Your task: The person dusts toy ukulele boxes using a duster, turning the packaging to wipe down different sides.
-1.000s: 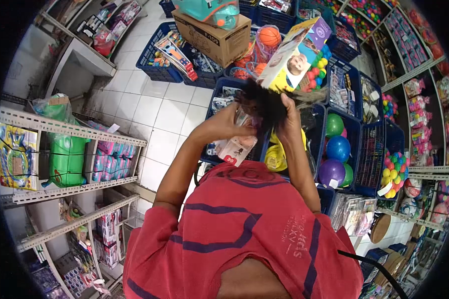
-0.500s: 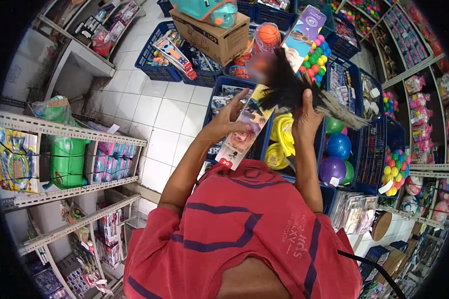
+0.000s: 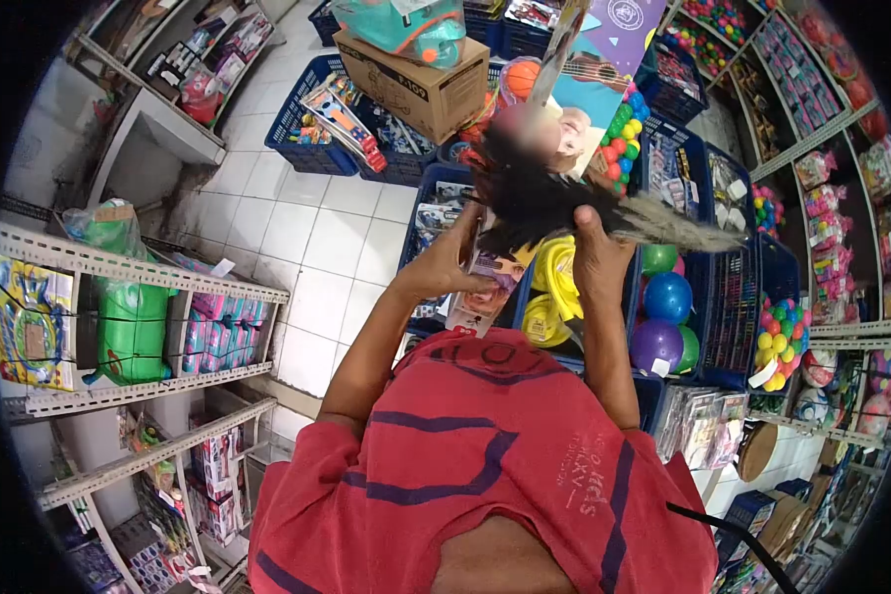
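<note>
My left hand (image 3: 447,262) grips the edge of a printed box (image 3: 485,287), whose lower end is near the red shirt. In my right hand (image 3: 602,259) is a feather duster (image 3: 554,203) with dark feathers, its pale tufted part pointing right. The dark feathers lie across the box and hide its middle. Beyond them the box's upper part (image 3: 604,49) shows a purple top, a guitar picture and a face print. Yellow packaged items (image 3: 556,297) lie in a basket between my hands.
A cardboard box (image 3: 416,89) rests on blue baskets (image 3: 312,153) ahead. Balloon-like balls (image 3: 667,297) and bagged small balls (image 3: 784,342) are at the right. Metal shelves (image 3: 139,262) with toys stand at the left, more shelves (image 3: 832,139) at the right.
The feather duster has swung back over the box between my hands. The box's printed upper part now reaches higher and looks larger. My right hand has shifted slightly down and left.
</note>
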Tool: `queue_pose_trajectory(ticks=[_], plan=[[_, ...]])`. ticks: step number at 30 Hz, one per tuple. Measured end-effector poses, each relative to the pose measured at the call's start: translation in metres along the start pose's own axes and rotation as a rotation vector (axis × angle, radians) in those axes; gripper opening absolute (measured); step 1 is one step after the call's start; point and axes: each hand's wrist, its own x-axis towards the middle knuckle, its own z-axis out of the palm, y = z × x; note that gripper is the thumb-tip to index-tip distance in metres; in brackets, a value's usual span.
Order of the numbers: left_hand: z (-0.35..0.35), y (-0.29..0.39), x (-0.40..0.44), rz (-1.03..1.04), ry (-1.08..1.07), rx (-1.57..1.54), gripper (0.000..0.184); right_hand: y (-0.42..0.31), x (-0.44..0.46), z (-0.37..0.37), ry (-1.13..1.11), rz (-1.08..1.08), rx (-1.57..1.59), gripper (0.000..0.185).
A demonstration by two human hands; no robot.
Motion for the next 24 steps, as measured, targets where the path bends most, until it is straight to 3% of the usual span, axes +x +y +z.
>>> queue_pose_trajectory(ticks=[3, 5, 9, 11, 14, 16, 17, 19, 20, 21, 23, 24], plan=[[-0.004, 0.026, 0.007, -0.109, -0.049, 0.201, 0.072, -0.016, -0.008, 0.007, -0.184, 0.08, -0.01, 0.04], [-0.007, 0.024, 0.01, -0.137, -0.019, 0.408, 0.067, -0.011, -0.007, 0.012, -0.182, 0.108, 0.049, 0.045], [-0.006, 0.024, 0.012, -0.082, 0.031, 0.378, 0.07, -0.009, 0.004, 0.014, -0.136, 0.016, 0.129, 0.051], [-0.004, 0.021, 0.01, -0.073, 0.059, 0.155, 0.078, -0.012, 0.007, 0.016, -0.115, -0.044, 0.15, 0.051], [-0.011, 0.02, 0.01, -0.037, 0.018, 0.229, 0.091, -0.015, -0.004, 0.013, -0.097, -0.034, 0.063, 0.039], [-0.02, 0.009, 0.011, 0.297, -0.03, 0.598, 0.096, -0.02, -0.007, 0.012, -0.16, -0.092, -0.062, 0.031], [-0.027, -0.007, 0.014, 0.624, -0.051, 0.869, 0.097, -0.022, -0.006, 0.011, -0.137, -0.053, -0.053, 0.031], [-0.024, -0.002, 0.017, 0.608, -0.055, 0.747, 0.102, -0.023, 0.001, 0.007, -0.085, 0.02, -0.034, 0.033], [-0.018, 0.002, 0.019, 0.26, -0.038, 0.359, 0.105, -0.02, 0.008, 0.005, -0.004, -0.119, -0.043, 0.034], [-0.01, 0.013, 0.019, -0.088, -0.021, -0.03, 0.109, -0.025, 0.014, 0.003, -0.02, -0.09, 0.049, 0.036], [-0.003, 0.021, 0.017, -0.056, -0.017, -0.044, 0.124, -0.022, 0.02, -0.001, 0.152, -0.117, 0.105, 0.037], [-0.005, 0.018, 0.016, -0.055, -0.038, -0.013, 0.126, -0.022, 0.02, -0.004, 0.111, -0.099, 0.064, 0.038]])
